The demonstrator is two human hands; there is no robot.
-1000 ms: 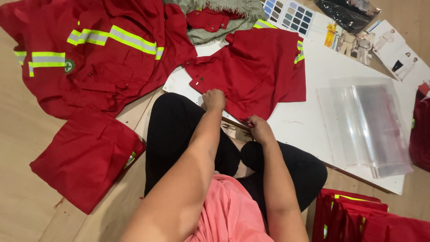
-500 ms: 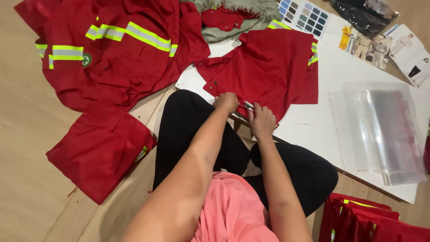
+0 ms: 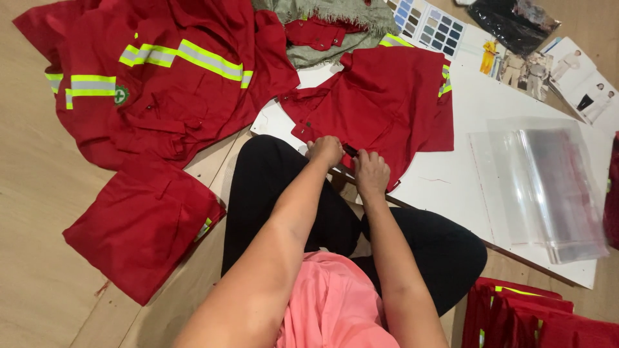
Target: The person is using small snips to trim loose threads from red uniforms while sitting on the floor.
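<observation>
white board [image 3: 516, 96] on floor | left hand [image 3: 325, 150], right hand [image 3: 371, 173] now closer together | fingers clamped on red shirt [image 3: 380, 103] hem

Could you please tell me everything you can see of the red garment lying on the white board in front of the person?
The red garment is a woven work piece in plain red cloth, with yellow-green and grey reflective bands showing at its top and right edges. It lies spread flat but creased on the white board, its top reaching toward the grey-green cloth. The left hand and right hand both pinch its near hem, a small dark thing between them that I cannot identify.
</observation>
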